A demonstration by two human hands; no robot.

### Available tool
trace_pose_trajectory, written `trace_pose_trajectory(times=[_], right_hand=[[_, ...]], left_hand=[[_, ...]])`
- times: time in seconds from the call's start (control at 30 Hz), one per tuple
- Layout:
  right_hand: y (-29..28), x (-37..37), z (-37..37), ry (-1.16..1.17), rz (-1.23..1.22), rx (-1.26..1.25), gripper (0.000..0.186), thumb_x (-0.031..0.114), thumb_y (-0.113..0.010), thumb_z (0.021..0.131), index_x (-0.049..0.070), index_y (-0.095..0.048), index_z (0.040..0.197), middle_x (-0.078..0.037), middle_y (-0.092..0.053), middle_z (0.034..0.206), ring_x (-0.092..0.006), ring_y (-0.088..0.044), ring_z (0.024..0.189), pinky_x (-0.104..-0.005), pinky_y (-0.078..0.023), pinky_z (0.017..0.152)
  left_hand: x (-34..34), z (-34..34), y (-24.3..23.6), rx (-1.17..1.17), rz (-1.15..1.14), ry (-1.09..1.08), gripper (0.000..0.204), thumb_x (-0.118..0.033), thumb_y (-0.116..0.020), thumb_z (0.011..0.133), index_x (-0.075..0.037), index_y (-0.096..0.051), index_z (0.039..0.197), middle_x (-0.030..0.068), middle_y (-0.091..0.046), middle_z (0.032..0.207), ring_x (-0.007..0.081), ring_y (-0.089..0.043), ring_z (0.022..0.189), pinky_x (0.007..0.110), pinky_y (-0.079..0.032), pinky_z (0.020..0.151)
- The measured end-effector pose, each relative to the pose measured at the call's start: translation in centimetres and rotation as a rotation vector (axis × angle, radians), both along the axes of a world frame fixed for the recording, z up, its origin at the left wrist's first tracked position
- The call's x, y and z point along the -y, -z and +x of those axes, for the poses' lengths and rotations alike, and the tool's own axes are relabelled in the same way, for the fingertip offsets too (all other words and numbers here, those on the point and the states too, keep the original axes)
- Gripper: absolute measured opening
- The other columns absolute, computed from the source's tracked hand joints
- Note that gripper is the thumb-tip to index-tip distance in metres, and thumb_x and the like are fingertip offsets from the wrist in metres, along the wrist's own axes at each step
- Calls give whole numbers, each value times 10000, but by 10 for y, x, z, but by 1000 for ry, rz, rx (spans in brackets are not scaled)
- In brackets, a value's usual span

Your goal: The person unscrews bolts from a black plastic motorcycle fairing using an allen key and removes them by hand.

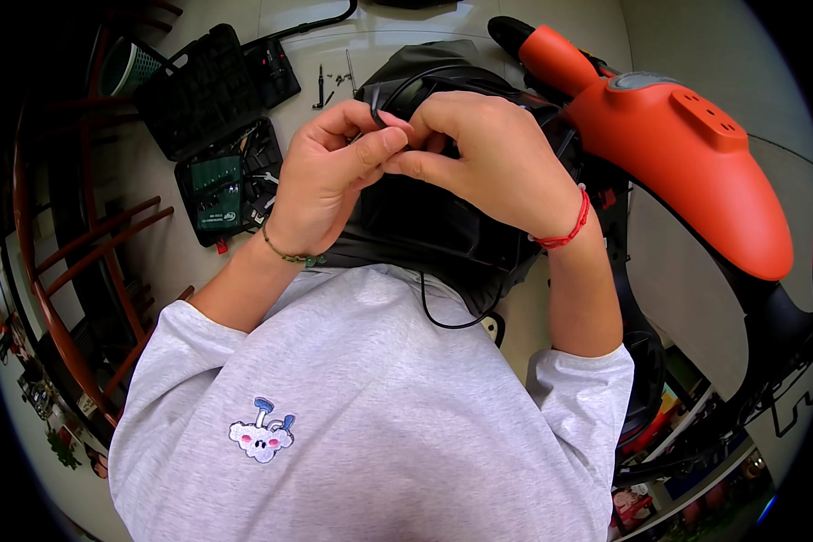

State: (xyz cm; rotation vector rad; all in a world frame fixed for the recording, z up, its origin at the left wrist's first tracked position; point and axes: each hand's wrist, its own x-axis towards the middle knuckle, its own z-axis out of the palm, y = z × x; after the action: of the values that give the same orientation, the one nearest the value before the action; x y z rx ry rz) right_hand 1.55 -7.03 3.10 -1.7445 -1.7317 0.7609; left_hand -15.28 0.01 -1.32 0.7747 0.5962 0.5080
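My left hand [330, 176] and my right hand [497, 158] meet at the fingertips in front of my chest, both closed in a pinch. A thin black strip [376, 110] curls up from my left fingers; whether it is cable or tape I cannot tell. What sits between my right fingertips is hidden. Just beneath my hands lies a bulky black covering [415, 221] with dark parts on it. A black cable [443, 322] loops out of its near side, close to my shirt. Another black cable arcs behind my fingers.
Right of my hands stands a large orange moulded shell [677, 167] on a black frame. On the floor at left lies an open black tool case [185, 90] with a green tool pouch [217, 194]. Small tools [321, 86] lie beyond it. Dark wooden chair rails [99, 235] edge the left side.
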Motion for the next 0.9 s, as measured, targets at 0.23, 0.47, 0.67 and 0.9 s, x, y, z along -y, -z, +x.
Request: trace_pose_trajectory(times=[0.23, 0.47, 0.67, 0.9], right_hand=[[-4, -1, 9, -57, -114, -42, 192, 239, -685, 778, 55, -656, 823, -69, -624, 736, -262, -615, 735, -365, -482, 630], [-5, -1, 6, -16, -91, 20, 211, 245, -692, 774, 44, -640, 816, -76, -641, 770, -269, -619, 739, -364, -484, 638], [2, 1, 12, -85, 9, -22, 210, 239, -684, 779, 36, -636, 761, -86, -640, 762, -265, -619, 722, -366, -487, 628], [-2, 1, 6, 6, 4, 62, 193, 228, -667, 783, 40, -636, 752, -85, -631, 730, -268, -620, 710, -370, -490, 627]], left_hand=[[-6, -2, -1, 43, 11, 102, 230, -123, -640, 890, -8, -627, 1088, -40, -560, 758, 25, -378, 606, 178, -294, 536], [3, 6, 4, 45, 4, 11, 217, -151, -624, 906, -2, -629, 1065, -42, -541, 753, 26, -366, 597, 180, -284, 532], [0, 5, 1, 55, -21, 63, 141, -120, -635, 894, -8, -632, 981, -37, -553, 762, 25, -372, 594, 187, -284, 525], [9, 7, 11, 68, -20, -32, 148, -103, -629, 895, -11, -639, 1009, -33, -564, 789, 25, -377, 592, 187, -282, 516]])
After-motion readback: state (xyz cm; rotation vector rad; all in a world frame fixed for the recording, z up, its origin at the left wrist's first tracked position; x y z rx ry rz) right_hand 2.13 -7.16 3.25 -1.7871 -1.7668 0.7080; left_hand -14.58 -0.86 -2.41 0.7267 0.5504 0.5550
